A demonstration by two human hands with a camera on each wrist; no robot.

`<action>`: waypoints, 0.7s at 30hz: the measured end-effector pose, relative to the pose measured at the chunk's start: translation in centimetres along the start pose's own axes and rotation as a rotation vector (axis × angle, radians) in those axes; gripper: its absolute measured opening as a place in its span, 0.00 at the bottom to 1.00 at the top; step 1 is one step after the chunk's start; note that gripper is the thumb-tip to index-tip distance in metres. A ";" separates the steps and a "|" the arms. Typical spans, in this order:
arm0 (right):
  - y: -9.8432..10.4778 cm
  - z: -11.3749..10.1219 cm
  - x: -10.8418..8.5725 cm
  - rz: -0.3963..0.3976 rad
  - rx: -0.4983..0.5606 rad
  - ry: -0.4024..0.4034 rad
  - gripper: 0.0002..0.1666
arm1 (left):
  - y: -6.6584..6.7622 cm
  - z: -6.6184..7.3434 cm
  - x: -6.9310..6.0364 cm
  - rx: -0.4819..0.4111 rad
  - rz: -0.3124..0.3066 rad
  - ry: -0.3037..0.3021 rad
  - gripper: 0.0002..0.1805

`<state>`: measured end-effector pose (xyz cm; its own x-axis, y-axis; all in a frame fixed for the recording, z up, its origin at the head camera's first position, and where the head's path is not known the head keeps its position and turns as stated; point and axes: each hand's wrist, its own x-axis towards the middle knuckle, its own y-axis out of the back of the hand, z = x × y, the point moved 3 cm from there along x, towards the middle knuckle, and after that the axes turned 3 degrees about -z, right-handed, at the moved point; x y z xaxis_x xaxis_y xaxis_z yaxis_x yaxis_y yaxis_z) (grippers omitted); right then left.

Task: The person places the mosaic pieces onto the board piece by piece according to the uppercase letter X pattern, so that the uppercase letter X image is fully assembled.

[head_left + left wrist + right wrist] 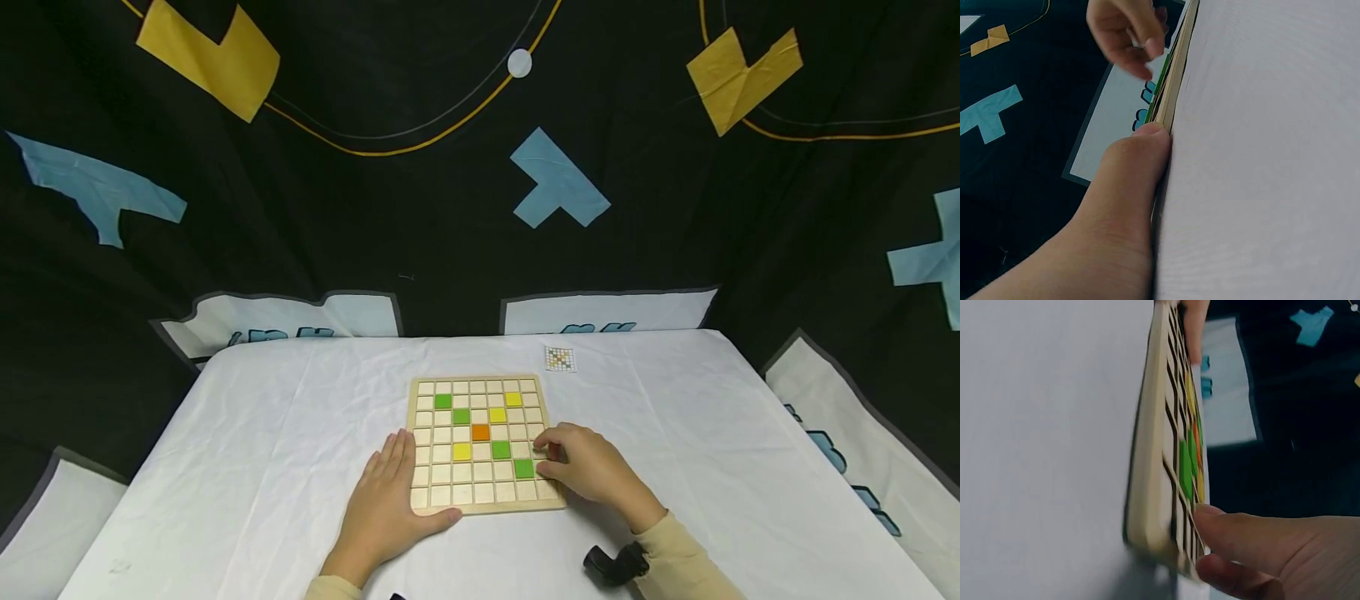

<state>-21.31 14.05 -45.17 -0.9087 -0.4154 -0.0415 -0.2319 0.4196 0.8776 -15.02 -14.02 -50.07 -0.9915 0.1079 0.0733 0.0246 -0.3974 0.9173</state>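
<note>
A square wooden board (442, 500) with a grid of pale tiles lies flat on the cloth. Several green tiles, such as one green tile (523, 468) near the right side, three yellow tiles, among them one yellow tile (462, 452), and an orange tile (481, 432) form crossing diagonals. My left hand (384, 504) rests along the board's left side, fingers straight, its thumb (1141, 147) against the front edge. Over the right side hovers my right hand (592, 467), thumb and index finger bent and apart beside that green tile. Nothing shows between those fingertips.
A small printed card (559, 359) with a coloured grid pattern lies behind the board, to the right. White cloth (262, 467) covers the table. A black strapped device (615, 567) sits at my right wrist. Dark patterned fabric (450, 233) hangs behind the table.
</note>
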 end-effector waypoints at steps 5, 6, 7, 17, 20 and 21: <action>1.5 2.1 -1.2 -0.019 -0.029 -0.081 0.19 | 0.0 0.0 0.0 0.002 0.000 0.002 0.74; 1.8 2.5 -1.4 -0.026 -0.042 -0.096 0.20 | 0.0 0.0 0.0 0.002 -0.001 0.002 0.74; 2.1 3.0 -1.6 -0.036 -0.053 -0.116 0.21 | 0.0 0.0 0.0 0.003 -0.001 0.002 0.74; 4.2 5.3 -3.2 -0.127 -0.120 -0.221 0.18 | 0.2 0.1 0.0 0.009 -0.015 0.001 0.75; 4.0 5.4 -3.2 -0.128 -0.092 -0.207 0.17 | 0.2 0.1 0.0 0.007 -0.019 0.002 0.75; 3.9 5.3 -3.2 -0.125 -0.080 -0.197 0.17 | 0.1 0.1 0.1 0.008 -0.019 0.002 0.75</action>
<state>-21.21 21.31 -44.15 -0.9266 -0.2910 -0.2380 -0.3259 0.3059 0.8946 -15.06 -13.97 -49.90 -0.9920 0.1136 0.0554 0.0070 -0.3884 0.9214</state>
